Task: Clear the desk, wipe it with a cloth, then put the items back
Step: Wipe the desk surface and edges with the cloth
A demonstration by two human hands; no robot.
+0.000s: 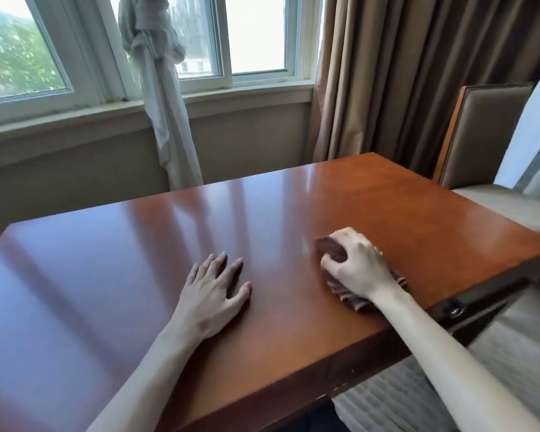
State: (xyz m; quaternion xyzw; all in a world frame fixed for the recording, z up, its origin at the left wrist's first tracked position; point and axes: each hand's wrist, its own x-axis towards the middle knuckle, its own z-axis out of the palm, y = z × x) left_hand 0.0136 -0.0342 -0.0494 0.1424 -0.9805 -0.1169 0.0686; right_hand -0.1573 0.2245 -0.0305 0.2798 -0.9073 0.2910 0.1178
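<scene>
Gripping a bunched brown cloth [334, 251], right hand [356, 266] presses the desk [387, 201]; left hand [212, 291] lies flat.

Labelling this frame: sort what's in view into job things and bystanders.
Job:
- desk
- brown cloth, gripped by the right hand
- left hand, flat on the desk

Bystanders:
- chair
- brown curtain
- white curtain
- window

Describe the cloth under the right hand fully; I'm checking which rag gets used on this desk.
The cloth is dark reddish-brown with a ribbed or striped weave, bunched rather than spread flat. It lies on the glossy wooden desk near its right edge. The right hand grips it from above, covering most of it; folds show at the fingertips and beside the wrist.
</scene>
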